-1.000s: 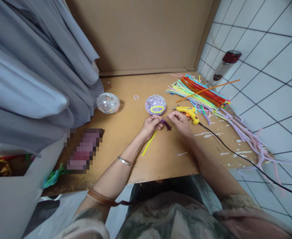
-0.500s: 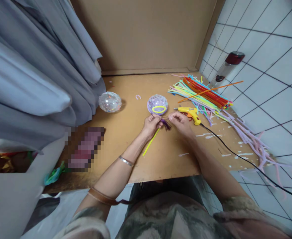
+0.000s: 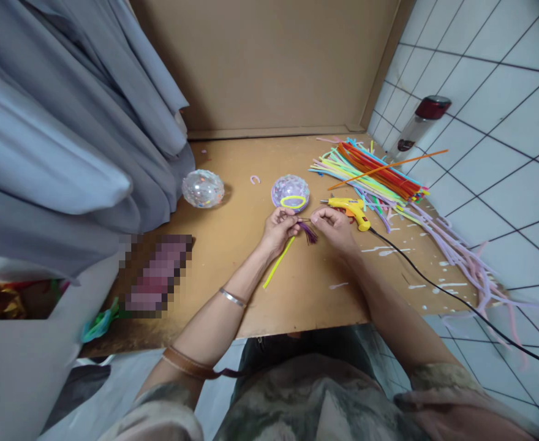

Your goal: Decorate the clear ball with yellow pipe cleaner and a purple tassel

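Observation:
Pinched in my left hand (image 3: 280, 231) is a small dark purple tassel (image 3: 309, 233), its strands hanging out to the right. My right hand (image 3: 332, 225) has its fingertips closed on a thin dark thread (image 3: 304, 219) that runs across to my left fingers. Just beyond my hands sits a clear ball with lilac bits (image 3: 290, 188), and a yellow ring (image 3: 293, 201) shows at its near side. A yellow pipe cleaner (image 3: 278, 263) slants down from beneath my left hand. Right of the ball lies a yellow glue gun (image 3: 350, 209).
Another clear speckled ball (image 3: 203, 188) rests at the left, with a curled pink piece (image 3: 255, 179) between the balls. Bundled pipe cleaners (image 3: 375, 171) and a bottle (image 3: 419, 125) stand at the right. The black cord (image 3: 416, 267) crosses the table's right side.
The tassel strands have shifted slightly as my fingers work at the thread. Both hands stay in nearly the same place; the surrounding objects have not moved.

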Available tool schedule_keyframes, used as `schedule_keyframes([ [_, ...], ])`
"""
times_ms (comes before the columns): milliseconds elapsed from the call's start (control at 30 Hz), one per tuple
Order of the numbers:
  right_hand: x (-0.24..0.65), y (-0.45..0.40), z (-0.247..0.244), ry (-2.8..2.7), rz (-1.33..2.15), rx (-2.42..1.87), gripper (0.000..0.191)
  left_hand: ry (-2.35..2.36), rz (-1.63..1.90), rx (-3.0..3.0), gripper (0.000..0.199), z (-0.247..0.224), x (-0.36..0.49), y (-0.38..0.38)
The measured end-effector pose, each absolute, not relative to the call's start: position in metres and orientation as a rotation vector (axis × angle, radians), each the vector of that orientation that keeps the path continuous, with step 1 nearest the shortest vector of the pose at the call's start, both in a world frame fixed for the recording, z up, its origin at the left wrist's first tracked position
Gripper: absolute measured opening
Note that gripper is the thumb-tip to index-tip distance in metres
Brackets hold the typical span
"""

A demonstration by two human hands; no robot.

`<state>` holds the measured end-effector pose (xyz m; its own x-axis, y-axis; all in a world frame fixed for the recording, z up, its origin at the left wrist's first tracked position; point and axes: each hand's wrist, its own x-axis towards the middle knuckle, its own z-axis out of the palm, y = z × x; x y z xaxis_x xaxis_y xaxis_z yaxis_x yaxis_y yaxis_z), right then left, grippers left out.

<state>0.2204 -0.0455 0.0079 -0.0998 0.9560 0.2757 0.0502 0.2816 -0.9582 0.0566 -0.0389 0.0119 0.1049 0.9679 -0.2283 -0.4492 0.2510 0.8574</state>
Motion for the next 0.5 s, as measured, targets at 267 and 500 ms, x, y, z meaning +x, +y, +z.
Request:
schedule_keyframes([
  [267, 0.2189, -0.048, 0.013, -1.385, 1.069, -0.986, 0.045, 0.909, 1.186, 0.705, 0.022, 0.0118, 0.0549, -0.0389],
  [500, 0.2225, -0.0468, 0.0114, -1.382, 1.061, -1.031, 0.043, 0.92, 1.178, 0.719, 0.01, 0.0099, 0.0567, -0.0383],
])
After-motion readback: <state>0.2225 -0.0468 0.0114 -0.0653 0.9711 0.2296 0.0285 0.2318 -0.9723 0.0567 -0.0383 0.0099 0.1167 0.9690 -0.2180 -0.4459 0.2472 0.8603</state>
